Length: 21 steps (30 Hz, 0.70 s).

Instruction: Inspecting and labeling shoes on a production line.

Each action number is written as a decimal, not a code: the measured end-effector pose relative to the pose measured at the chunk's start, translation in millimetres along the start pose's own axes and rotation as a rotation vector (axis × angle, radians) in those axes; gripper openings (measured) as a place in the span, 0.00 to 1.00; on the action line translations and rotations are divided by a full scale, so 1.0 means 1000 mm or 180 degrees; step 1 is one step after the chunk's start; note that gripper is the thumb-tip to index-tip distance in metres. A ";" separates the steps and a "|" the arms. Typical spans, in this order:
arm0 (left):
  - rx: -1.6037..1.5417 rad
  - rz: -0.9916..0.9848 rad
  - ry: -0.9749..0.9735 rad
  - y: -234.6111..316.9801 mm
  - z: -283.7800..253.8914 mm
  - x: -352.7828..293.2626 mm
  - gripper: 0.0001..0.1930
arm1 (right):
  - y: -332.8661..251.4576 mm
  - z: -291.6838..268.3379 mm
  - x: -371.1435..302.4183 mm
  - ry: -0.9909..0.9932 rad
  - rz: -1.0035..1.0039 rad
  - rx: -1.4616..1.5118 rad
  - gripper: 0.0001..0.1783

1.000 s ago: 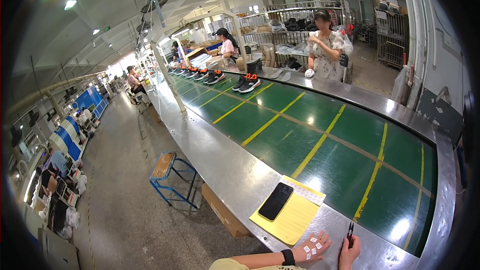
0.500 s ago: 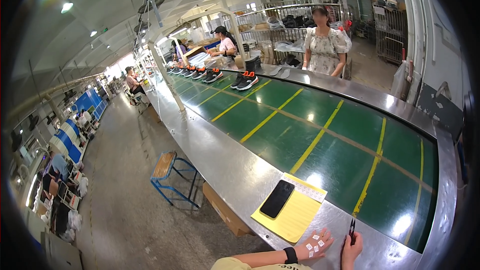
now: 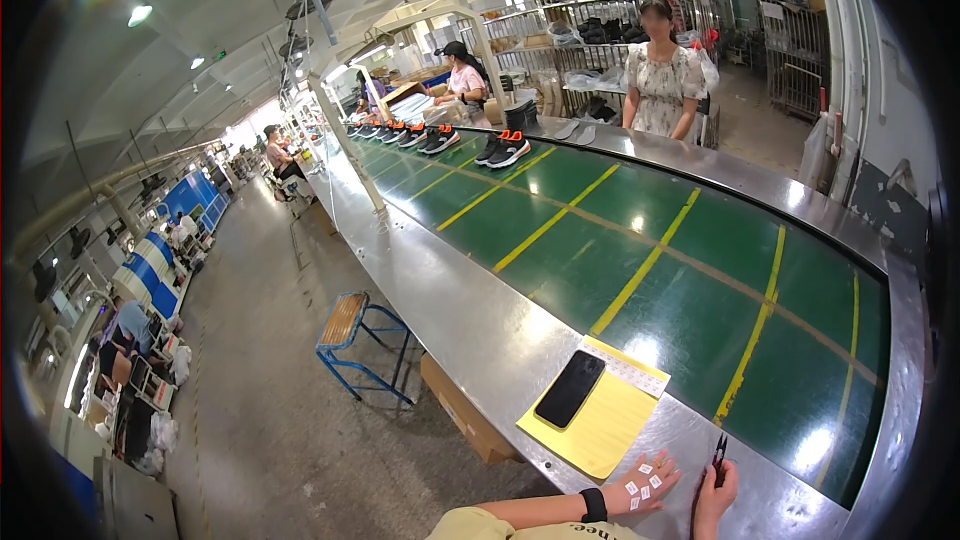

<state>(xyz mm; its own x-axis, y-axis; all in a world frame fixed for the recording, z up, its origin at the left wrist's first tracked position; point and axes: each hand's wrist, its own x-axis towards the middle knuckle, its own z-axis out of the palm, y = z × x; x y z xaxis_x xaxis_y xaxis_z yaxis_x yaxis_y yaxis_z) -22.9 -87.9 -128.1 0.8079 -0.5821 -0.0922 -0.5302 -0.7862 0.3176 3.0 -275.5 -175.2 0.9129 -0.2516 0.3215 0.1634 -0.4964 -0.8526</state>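
Observation:
My left hand lies flat on the metal edge of the conveyor, fingers spread and holding nothing. Several small white stickers are on the back of it, and a black band circles the wrist. To its right, my right hand grips a pair of black thread snips, their tips pointing up and away from me. Just beyond the left hand is a yellow sheet with a strip of white labels along its far edge. A black phone rests on the sheet.
Black sneakers with orange linings stand on the far part of the green belt. Across it stands a person in a floral dress. Grey insoles lie on the far rim. A blue-framed stool stands left of the line.
The whole view has shifted a little, so the scene sits slightly farther right and mostly higher. Both hands keep their places on the metal edge, with the snips still in the right hand.

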 end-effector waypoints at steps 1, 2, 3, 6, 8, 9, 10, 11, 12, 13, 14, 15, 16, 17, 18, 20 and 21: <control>0.0010 0.0005 0.0015 0.000 0.000 -0.001 0.37 | 0.001 0.001 -0.002 0.0148 0.0051 0.0134 0.10; 0.0004 0.0026 -0.0004 -0.001 0.000 -0.001 0.37 | 0.001 0.001 -0.004 0.0164 0.0073 0.0121 0.10; 0.0033 0.0023 -0.0090 -0.001 -0.003 0.002 0.37 | -0.003 -0.002 -0.004 0.0198 0.0218 0.0197 0.09; 0.0119 0.0107 -0.0047 0.000 0.006 0.002 0.37 | -0.011 -0.010 -0.005 0.0299 0.0183 0.0118 0.09; 0.0161 0.0127 -0.0040 0.003 -0.005 0.004 0.36 | -0.008 -0.013 -0.004 0.0226 -0.0074 -0.0095 0.08; 0.0169 0.0162 -0.0029 -0.003 -0.006 0.004 0.35 | -0.012 -0.009 -0.003 0.0175 -0.0084 -0.0190 0.08; -0.0161 0.0144 -0.0011 -0.017 -0.008 0.003 0.33 | -0.029 -0.003 0.000 0.0145 -0.0016 -0.0203 0.07; -0.0831 0.0253 0.0481 -0.034 -0.005 0.003 0.30 | -0.033 0.003 0.001 0.0128 -0.0166 -0.0258 0.06; -0.0740 0.0163 0.0652 -0.041 -0.023 0.003 0.28 | -0.036 0.014 0.005 0.0040 -0.0334 -0.0291 0.06; -0.0507 0.0251 0.0631 -0.045 -0.045 0.009 0.29 | -0.041 0.015 0.008 0.0079 -0.0323 -0.0291 0.07; -0.0220 0.0203 0.1045 -0.039 -0.073 0.013 0.27 | -0.047 0.017 0.009 0.0073 -0.0316 -0.0255 0.07; -0.0092 0.0432 0.1253 -0.038 -0.098 0.015 0.27 | -0.051 0.016 0.010 0.0113 -0.0289 -0.0249 0.07; -0.0202 0.0598 0.1418 -0.039 -0.116 0.021 0.26 | -0.054 0.014 0.010 0.0108 -0.0287 -0.0213 0.07; -0.0333 0.0863 0.1651 -0.028 -0.135 0.030 0.26 | -0.054 0.004 0.009 0.0147 -0.0178 -0.0293 0.07; -0.0355 0.0969 0.1853 -0.012 -0.154 0.035 0.23 | -0.053 -0.003 0.009 0.0158 -0.0170 -0.0366 0.07; -0.0304 0.1256 0.2202 0.003 -0.178 0.040 0.20 | -0.052 -0.006 0.006 0.0172 -0.0155 -0.0431 0.06; -0.0310 0.1369 0.2240 0.014 -0.191 0.040 0.19 | -0.051 -0.009 0.006 0.0173 -0.0224 -0.0444 0.06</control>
<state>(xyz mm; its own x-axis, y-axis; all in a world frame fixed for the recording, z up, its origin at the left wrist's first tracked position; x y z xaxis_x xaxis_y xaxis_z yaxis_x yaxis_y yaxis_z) 51.0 -82.2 52.7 0.5290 -0.5365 0.6575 -0.8311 -0.4842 0.2736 -3.2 -258.7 -126.2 0.8788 -0.2550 0.4034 0.1692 -0.6239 -0.7630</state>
